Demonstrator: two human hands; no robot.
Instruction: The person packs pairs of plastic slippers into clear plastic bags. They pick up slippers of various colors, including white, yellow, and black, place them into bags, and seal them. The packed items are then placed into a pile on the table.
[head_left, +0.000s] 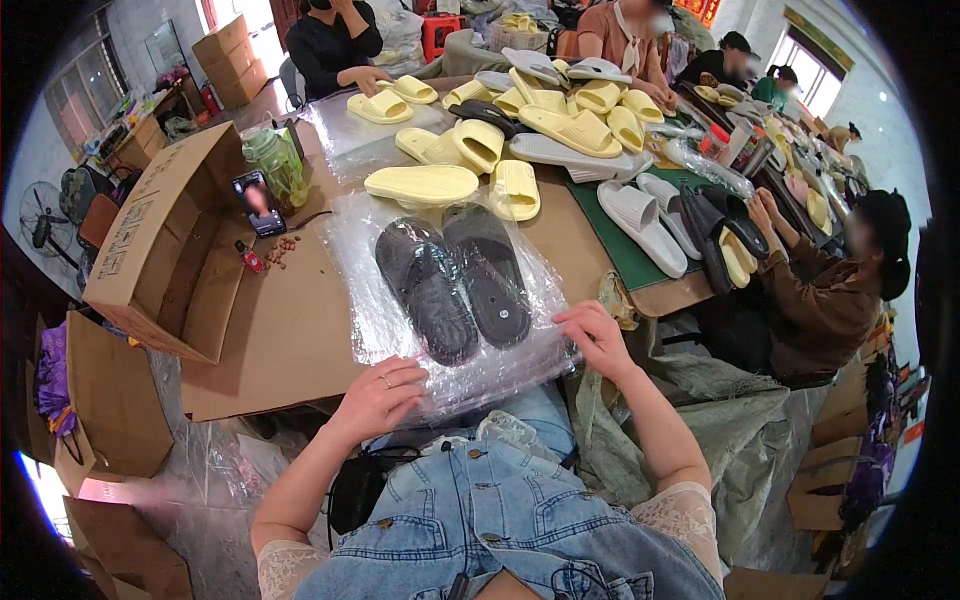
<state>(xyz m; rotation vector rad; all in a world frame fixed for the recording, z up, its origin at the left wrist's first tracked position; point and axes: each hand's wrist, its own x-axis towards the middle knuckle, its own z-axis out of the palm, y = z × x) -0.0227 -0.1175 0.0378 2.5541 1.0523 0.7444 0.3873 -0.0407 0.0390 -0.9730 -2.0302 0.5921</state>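
In front of me a pair of black slippers [487, 280] lies inside a clear plastic bag [545, 270], side by side. The toe ends point in different directions from each other in no clear way. At the bag's near left corner, my left hand [388, 397] has its fingers closed on the plastic edge; a ring shows on one finger. My right hand [597, 338] pinches the near right edge of the same bag. More clear plastic sheets seem to lie beneath. Just beyond the bag, a yellow slipper [422, 184] rests on its side of the pile.
A heap of yellow and grey slippers [570, 130] covers the table's far part. On the left stand an open cardboard box [165, 260], a phone [260, 203] and a green-tinted jar [272, 165]. Another person [835, 285] works at the right; others sit farther back.
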